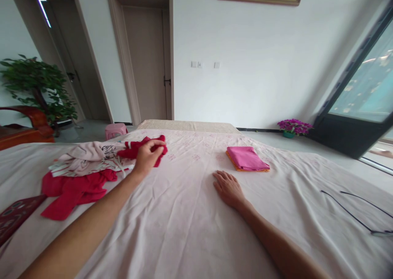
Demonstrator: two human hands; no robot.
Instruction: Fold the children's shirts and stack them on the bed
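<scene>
My left hand [149, 158] is closed in a pinch on a red garment [130, 149], whose crumpled end sticks out past the fingers. The rest of that garment runs left into a loose pile. In the pile are a pale pink garment [84, 153] with black lettering, a white patterned piece [66, 169] and another red garment [73, 193] nearest me. My right hand [229, 188] lies palm down with fingers stretched on the pale pink sheet [187, 221], holding nothing. Just beyond it sits a neatly folded pink cloth [247, 157] on top of a folded orange cloth [236, 165].
Eyeglasses [348, 209] lie on the sheet at the right. A dark red flat object [20, 213] is at the left edge. Beyond the sheet stand a pink stool [116, 130], a wooden chair [35, 121] and a pot of purple flowers [294, 127].
</scene>
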